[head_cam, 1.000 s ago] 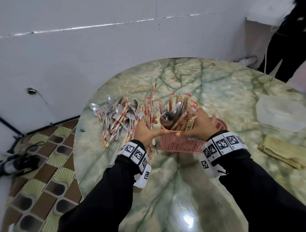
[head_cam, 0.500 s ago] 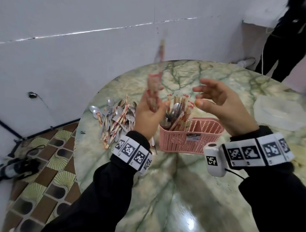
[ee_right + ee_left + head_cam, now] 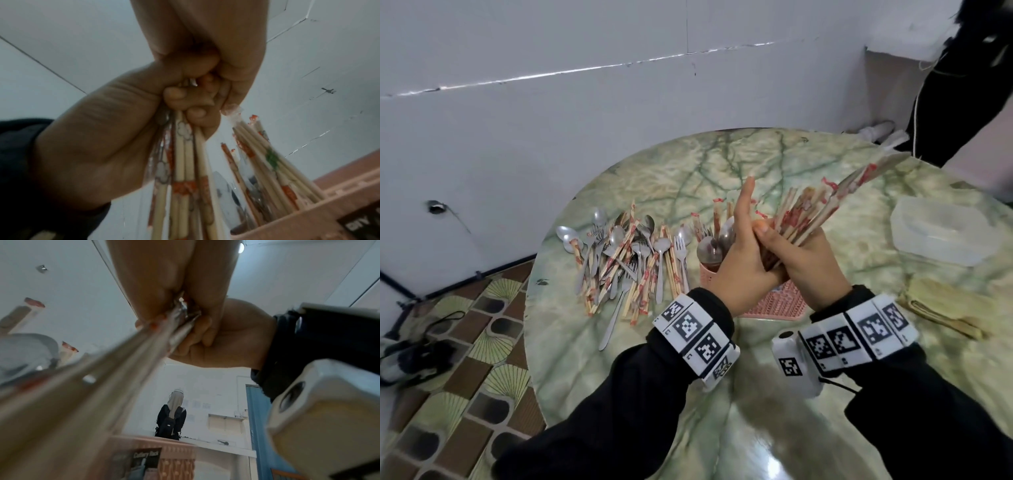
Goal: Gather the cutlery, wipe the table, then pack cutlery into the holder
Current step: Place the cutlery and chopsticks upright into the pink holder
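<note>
Now the bundle of wrapped wooden chopsticks in red-printed sleeves is held above the pink perforated plastic cutlery holder, with both hands meeting at its lower end. The right hand has its fingers curled round the bundle's base; the right wrist view shows the sticks bunched in that fist. The left hand presses against the same base from the left, with its upper fingers straight and pointing up; the left wrist view suggests its lower fingers are closed on metal handles, though blur makes the exact grasp hard to read.

The bundle's long axis slants from the hands up and away to the right, fanning out at its far tips, so it points well off vertical. The holder sits directly beneath and just behind the wrists, partly hidden by them, with spoons and more wrapped chopsticks standing in its left compartment. The coming move likely turns on swinging the bundle upright and lowering its base into the holder; the right hand carries it and is better placed.

To the left of the left hand, a loose heap of steel spoons, forks and wrapped chopsticks lies on the green marbled tabletop. Well to the right of the right hand lie a folded yellow cloth and a clear plastic lid.
</note>
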